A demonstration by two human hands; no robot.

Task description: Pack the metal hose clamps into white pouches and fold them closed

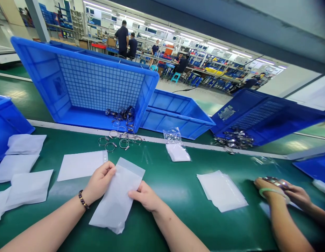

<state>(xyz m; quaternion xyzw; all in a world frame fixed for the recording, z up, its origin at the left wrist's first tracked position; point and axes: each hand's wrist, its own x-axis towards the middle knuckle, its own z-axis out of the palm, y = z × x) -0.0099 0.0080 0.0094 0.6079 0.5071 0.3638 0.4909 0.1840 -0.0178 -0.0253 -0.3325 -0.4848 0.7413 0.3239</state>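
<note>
A white translucent plastic bag [115, 199] is held between my two hands above the green table. My left hand [101, 180] pinches its upper left edge, and a beaded bracelet circles that wrist. On the bag's right edge my right hand [143, 196] is closed, thumb on top. The bag's lower end bulges a little; its contents cannot be made out. Just beyond my left hand lies a flat stack of white bags [80, 164]. Several metal hose clamps [124, 143] lie loose on the table in front of a tipped blue crate [99, 80], with more inside it.
Filled white bags [32, 187] lie at the left beside another blue crate [7, 126]. A clear packet [177, 150] and more flat bags [221, 190] are to the right. A co-worker's hands [280, 190] hold clamps near a blue crate [272, 112] with a clamp pile [237, 139].
</note>
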